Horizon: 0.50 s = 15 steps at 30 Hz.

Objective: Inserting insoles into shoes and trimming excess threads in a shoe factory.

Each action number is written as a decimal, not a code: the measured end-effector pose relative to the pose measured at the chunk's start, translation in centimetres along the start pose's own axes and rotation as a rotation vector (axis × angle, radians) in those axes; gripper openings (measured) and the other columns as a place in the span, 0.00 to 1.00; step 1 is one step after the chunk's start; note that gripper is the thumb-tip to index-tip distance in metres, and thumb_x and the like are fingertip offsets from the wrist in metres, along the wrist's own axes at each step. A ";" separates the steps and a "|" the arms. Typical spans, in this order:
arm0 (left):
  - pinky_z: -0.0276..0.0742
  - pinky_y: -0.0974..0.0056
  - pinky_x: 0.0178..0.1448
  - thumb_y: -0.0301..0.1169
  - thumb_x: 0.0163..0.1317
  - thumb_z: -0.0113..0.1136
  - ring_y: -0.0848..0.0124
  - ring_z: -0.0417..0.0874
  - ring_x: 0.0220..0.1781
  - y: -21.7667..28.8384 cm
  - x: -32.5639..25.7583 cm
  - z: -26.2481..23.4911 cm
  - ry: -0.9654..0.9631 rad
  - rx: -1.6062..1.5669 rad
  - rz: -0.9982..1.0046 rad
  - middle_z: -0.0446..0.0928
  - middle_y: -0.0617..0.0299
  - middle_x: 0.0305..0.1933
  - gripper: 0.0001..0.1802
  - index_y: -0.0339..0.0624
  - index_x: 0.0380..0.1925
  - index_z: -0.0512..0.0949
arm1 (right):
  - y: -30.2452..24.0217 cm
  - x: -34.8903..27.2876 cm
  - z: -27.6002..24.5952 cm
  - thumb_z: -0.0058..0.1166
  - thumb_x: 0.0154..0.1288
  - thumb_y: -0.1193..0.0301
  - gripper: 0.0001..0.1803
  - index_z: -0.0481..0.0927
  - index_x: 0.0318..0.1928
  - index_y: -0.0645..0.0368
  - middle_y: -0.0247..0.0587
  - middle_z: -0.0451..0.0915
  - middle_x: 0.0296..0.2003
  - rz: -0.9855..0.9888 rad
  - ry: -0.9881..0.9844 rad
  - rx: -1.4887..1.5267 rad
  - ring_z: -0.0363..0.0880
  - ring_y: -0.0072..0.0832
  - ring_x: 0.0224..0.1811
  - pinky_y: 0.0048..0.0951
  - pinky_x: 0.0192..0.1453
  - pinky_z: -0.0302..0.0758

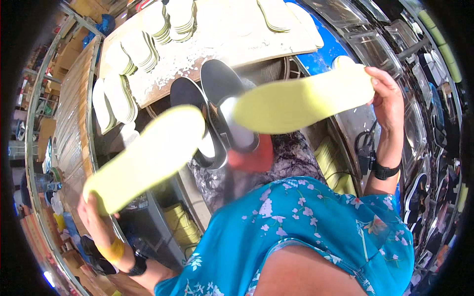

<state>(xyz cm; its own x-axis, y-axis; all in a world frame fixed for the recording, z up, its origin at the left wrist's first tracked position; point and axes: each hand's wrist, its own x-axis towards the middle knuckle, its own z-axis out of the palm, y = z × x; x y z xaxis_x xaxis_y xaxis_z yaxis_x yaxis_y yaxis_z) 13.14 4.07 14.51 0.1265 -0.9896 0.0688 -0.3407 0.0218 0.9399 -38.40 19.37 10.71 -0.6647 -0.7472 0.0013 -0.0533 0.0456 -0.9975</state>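
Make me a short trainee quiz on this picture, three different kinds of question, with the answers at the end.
1. True or false: the left hand and right hand each hold a flat, pale-yellow, sole-shaped piece.
2. Near which hand is the broad yellow band worn? A) left; B) right.
3. Fill in: scattered on the flat, pale board are small white ____.

Key: 1 true; 2 A; 3 scraps.
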 end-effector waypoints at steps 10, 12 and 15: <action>0.75 0.56 0.44 0.22 0.56 0.46 0.49 0.76 0.42 1.9 -12.0 9.2 -0.640 0.805 0.665 0.71 0.44 0.46 0.17 0.32 0.47 0.68 | 0.2 -10.4 12.5 0.56 0.50 0.68 0.16 0.75 0.39 0.61 0.35 0.76 0.32 -1.505 -0.413 -0.699 0.76 0.27 0.30 0.23 0.30 0.72; 0.75 0.57 0.45 0.21 0.53 0.48 0.50 0.74 0.46 2.0 -13.5 10.9 -0.753 0.816 0.686 0.69 0.46 0.49 0.20 0.31 0.48 0.67 | 1.0 -11.3 13.7 0.54 0.49 0.67 0.17 0.74 0.40 0.60 0.34 0.75 0.31 -1.540 -0.572 -0.726 0.75 0.26 0.29 0.24 0.30 0.71; 0.75 0.58 0.46 0.22 0.51 0.48 0.52 0.74 0.46 0.8 -13.2 12.6 -0.740 0.863 0.474 0.68 0.47 0.49 0.21 0.30 0.48 0.66 | 2.8 -10.1 14.9 0.51 0.48 0.66 0.17 0.72 0.40 0.59 0.33 0.72 0.28 -1.558 -0.721 -0.793 0.71 0.25 0.27 0.25 0.30 0.68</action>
<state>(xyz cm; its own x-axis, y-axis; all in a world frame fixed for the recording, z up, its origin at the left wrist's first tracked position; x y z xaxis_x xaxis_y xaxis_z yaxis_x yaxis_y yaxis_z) -0.58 15.39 10.17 -0.6402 -0.7576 -0.1272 -0.7484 0.5778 0.3257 -20.74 17.13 6.83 0.6945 -0.5043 0.5131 -0.6413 -0.7572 0.1238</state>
